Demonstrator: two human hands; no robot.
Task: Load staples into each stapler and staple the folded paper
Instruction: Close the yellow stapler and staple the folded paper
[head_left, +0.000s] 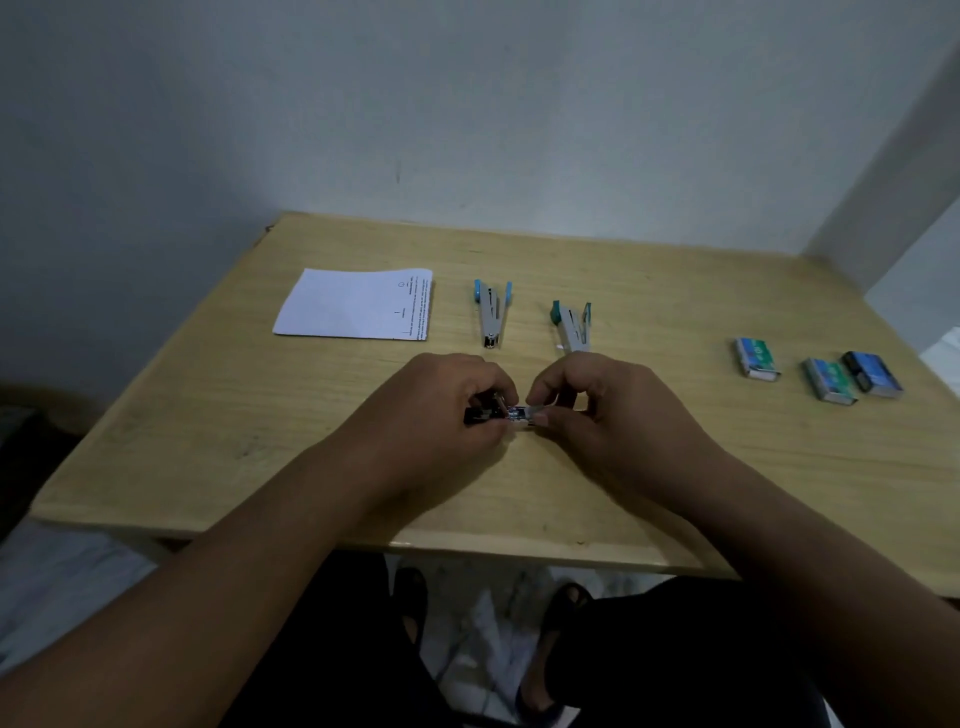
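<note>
Nearest the lens, two bare forearms reach up from the bottom corners and meet over the wooden table (218, 395). The left hand (441, 400) and the right hand (597, 400) together hold a small black stapler (498, 414) close above the tabletop. The left fingers curl round its dark end, while the right thumb and forefinger pinch the silvery part that sticks out toward the right (whether that is the magazine or a strip of staples is too blurred to tell).

Taking this held stapler as the landmark: just beyond it lie two more staplers, both opened in a V. The blue-tipped stapler (491, 314) is straight behind it, and the teal-tipped stapler (571, 325) is behind and a little to the right, its near end just beside the right knuckles. Behind and to the left of the held stapler lies the folded paper (353, 304), flat, with small print along its right edge. Well to the right of it sit three staple boxes (757, 359), two of them touching.
</note>
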